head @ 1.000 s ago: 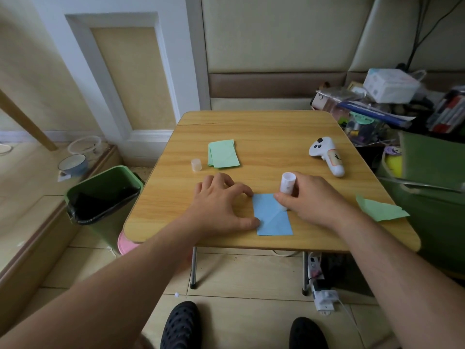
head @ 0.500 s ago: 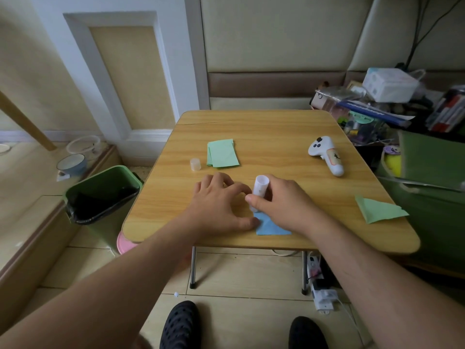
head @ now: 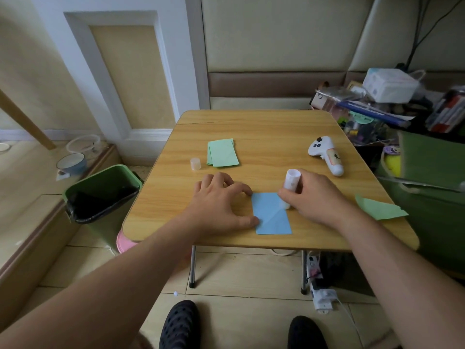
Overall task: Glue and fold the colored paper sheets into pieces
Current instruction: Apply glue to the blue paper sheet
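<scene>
In the head view, the blue sheet [head: 272, 215] is pinned at its left edge by the left hand [head: 221, 200], fingers curled; a glue stick [head: 289, 190] is gripped by the right hand [head: 312, 195] on its right edge. Should that pinning slip, the sheet may be dragged and glue smeared onto the table [head: 251, 132]

head-worn | faces forward-down | near table [head: 251, 127]
</scene>
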### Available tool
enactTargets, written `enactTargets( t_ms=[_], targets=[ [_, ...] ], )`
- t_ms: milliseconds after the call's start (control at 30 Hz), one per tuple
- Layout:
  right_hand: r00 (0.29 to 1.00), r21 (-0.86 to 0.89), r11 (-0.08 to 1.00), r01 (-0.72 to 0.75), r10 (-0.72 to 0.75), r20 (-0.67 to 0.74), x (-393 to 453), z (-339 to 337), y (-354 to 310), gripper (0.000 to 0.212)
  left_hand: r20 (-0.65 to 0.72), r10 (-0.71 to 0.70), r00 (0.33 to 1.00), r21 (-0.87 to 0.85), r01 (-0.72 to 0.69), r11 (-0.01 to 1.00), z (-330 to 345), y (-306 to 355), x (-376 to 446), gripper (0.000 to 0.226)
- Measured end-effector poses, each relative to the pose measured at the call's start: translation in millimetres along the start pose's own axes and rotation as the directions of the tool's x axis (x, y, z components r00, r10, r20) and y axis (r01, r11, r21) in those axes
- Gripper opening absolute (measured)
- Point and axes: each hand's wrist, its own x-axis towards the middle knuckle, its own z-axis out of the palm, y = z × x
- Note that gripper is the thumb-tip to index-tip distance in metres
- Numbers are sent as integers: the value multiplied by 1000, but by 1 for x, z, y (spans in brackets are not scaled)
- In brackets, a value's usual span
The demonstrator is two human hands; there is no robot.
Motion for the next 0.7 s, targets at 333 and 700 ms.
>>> enactTargets(
  t_ms=[333, 700],
  targets=[
    [990, 107, 986, 127, -133, 47, -3, 28, -26, 28, -2, -16, 1000, 41, 16, 999, 0, 3, -1, 86],
    [991, -16, 996, 87, -85, 106, -1, 12, -14, 24, 21, -21, 1000, 30, 20, 999, -3, 3, -1, 89]
  ],
)
